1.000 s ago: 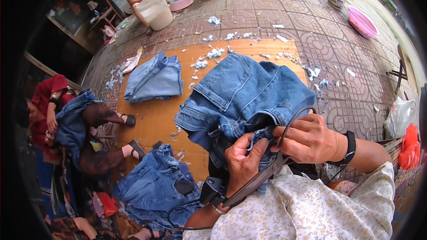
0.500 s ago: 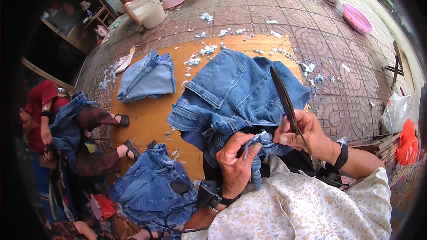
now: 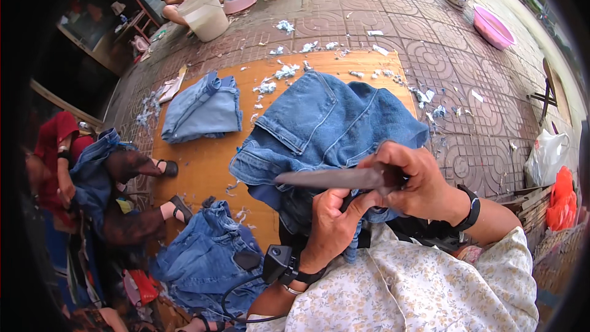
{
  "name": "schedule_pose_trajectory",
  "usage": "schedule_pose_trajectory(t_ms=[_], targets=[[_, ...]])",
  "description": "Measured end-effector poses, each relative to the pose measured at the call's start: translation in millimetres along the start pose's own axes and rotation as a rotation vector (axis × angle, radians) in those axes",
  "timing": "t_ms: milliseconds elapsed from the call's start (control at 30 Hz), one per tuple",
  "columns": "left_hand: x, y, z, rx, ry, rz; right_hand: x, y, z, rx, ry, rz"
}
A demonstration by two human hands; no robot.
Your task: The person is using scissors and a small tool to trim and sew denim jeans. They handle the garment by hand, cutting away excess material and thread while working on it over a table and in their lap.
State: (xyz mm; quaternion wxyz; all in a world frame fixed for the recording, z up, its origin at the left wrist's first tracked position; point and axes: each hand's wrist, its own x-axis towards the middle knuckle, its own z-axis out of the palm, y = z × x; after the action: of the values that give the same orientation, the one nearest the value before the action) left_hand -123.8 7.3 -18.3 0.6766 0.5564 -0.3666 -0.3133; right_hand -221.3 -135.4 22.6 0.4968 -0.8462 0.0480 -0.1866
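Blue denim jeans (image 3: 344,117) lie bunched over my lap and out across the tan board. My left hand (image 3: 332,224) pinches a fold of them at the near edge, with a narrow strip of denim hanging below. In my right hand (image 3: 424,181) are dark scissors (image 3: 326,178), their blade pointing left above my left thumb and smeared by motion. My right fingers cover the handles, and the two hands nearly touch. Whether the blades meet the cloth is hidden.
Folded light-blue jeans (image 3: 206,110) and a heap of denim (image 3: 196,264) rest on the tan board (image 3: 184,172) amid pale thread scraps (image 3: 286,71). A person in red (image 3: 55,147) sits at left holding denim. Buckets and a pink basin (image 3: 493,27) stand farther off.
The scissors have swung from upright, pointing away, to pointing left across my left hand. My right hand has turned with them. The left hand still pinches the jeans.
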Motion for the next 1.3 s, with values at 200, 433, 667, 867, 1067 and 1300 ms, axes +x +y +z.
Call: schedule_pose_trajectory(t_ms=[200, 433, 667, 867, 1067, 1300], targets=[[-6.4, -3.1, -7.0, 0.115, -0.034, -0.084, 0.1, 11.1, 16.0, 0.492, 0.213, 0.180], [-11.0, -10.8, -11.5, -0.094, -0.026, -0.172, -1.2, 21.2, 3.3, 0.715, 0.172, 0.407], [-11.2, -16.8, -14.2, -0.179, -0.061, -0.162, -24.5, 16.2, -38.3, -0.153, -0.176, 0.150], [-8.8, -12.7, -12.0, -0.181, -0.040, -0.136, -39.7, 11.6, -45.5, -0.482, -0.263, 0.158], [-5.4, -12.5, -12.1, -0.087, -0.088, -0.062, -37.3, 5.0, -42.0, -0.565, -0.301, 0.125], [-9.2, -15.2, -12.9, -0.052, -0.054, -0.077, -29.7, 1.4, -29.0, -0.522, -0.319, 0.121]])
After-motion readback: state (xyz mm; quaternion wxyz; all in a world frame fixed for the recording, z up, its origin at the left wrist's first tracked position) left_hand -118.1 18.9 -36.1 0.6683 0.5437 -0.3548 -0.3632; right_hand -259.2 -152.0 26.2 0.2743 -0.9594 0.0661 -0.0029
